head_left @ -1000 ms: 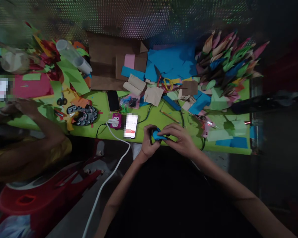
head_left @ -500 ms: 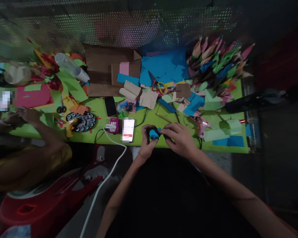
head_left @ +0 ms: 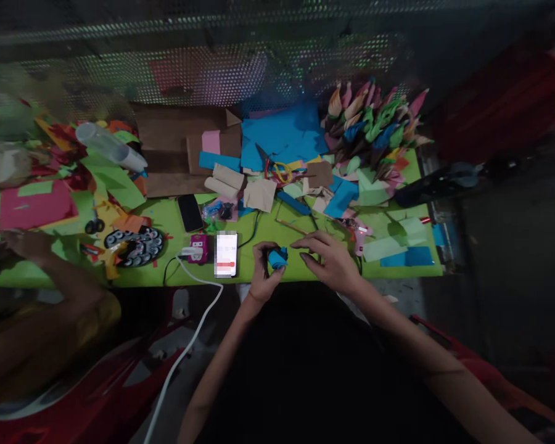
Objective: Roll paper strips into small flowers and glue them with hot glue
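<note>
My left hand [head_left: 263, 274] is closed around a small rolled piece of blue paper [head_left: 276, 257] at the near edge of the green table [head_left: 268, 231]. My right hand [head_left: 328, 259] hovers just to the right of it, fingers spread and slightly curled, holding nothing and a little apart from the roll. A lit phone [head_left: 226, 253] lies left of my left hand, beside a pink charger block [head_left: 198, 249] with a white cable [head_left: 185, 351] trailing off the table.
Coloured paper sheets, scissors [head_left: 280, 171] and a pile of folded paper cones [head_left: 374, 126] cover the far table. A dark phone [head_left: 190, 213] and a round dark tray [head_left: 134, 245] lie to the left. Another person's arm [head_left: 37, 253] works at the far left.
My right hand has let go of the blue roll and drawn slightly right, opening. The left hand keeps the roll. The camera view has shifted, so everything sits lower and further left.
</note>
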A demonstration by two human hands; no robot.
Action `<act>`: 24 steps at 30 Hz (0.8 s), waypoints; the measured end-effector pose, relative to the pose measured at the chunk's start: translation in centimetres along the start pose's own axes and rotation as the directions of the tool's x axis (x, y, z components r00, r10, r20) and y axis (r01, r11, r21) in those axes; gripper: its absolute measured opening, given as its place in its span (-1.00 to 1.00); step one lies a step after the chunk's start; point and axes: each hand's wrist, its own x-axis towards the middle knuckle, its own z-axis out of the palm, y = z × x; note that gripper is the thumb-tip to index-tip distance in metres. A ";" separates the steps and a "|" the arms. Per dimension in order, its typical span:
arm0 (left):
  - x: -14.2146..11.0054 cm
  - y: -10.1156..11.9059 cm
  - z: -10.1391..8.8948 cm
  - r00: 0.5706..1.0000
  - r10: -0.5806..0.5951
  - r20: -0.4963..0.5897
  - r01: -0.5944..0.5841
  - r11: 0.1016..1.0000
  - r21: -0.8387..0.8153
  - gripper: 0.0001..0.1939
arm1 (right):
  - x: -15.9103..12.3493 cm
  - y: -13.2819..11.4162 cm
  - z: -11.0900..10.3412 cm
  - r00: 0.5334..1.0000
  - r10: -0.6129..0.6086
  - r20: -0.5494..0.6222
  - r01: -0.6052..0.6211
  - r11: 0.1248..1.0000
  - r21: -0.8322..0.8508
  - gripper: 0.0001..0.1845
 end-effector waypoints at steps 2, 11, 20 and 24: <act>-0.1 -0.3 -0.1 0.999 0.021 0.026 -0.021 1.000 0.012 -0.56 | -0.6 0.8 -0.3 0.998 0.059 -0.016 -0.058 0.998 0.010 -0.72; -0.9 -1.2 -0.6 0.996 0.079 0.028 -0.081 0.994 0.071 -0.54 | -6.3 10.8 -1.3 0.795 0.546 -0.264 -0.575 0.817 -0.042 -0.80; -1.7 -0.9 -0.5 0.992 0.107 0.062 -0.112 0.991 0.078 -0.47 | -8.7 17.4 -1.1 0.387 0.853 -0.351 -0.916 0.399 -0.041 -0.66; -2.0 -0.6 -0.6 0.990 0.111 0.083 -0.116 0.991 0.060 -0.46 | -8.9 19.0 -1.0 0.325 0.870 -0.371 -0.935 0.355 0.012 -0.69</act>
